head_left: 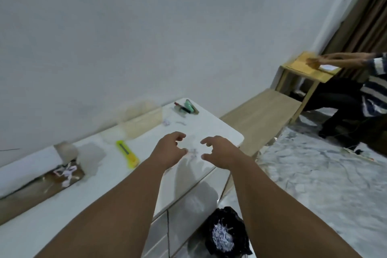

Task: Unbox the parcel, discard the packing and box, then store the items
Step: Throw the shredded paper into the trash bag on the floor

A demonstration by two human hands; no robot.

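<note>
Both my hands hover over the white cabinet top [98,184]. My left hand [169,148] and my right hand [219,151] have curled, spread fingers and hold nothing. Between them lie a few white paper shreds [193,153] on the surface. The brown cardboard box [41,182] lies flattened at the left with shredded paper on it. A small cluster of unpacked items [187,107], one mint green, rests at the far corner. On the floor below stands a black bin bag [227,232] with shredded paper inside.
A yellow utility knife [127,154] lies left of my left hand. More shreds [167,122] lie near the far edge. A low wooden bench [261,115] and a small wooden table [307,69] stand at right, where another person in a striped top [374,84] reaches out.
</note>
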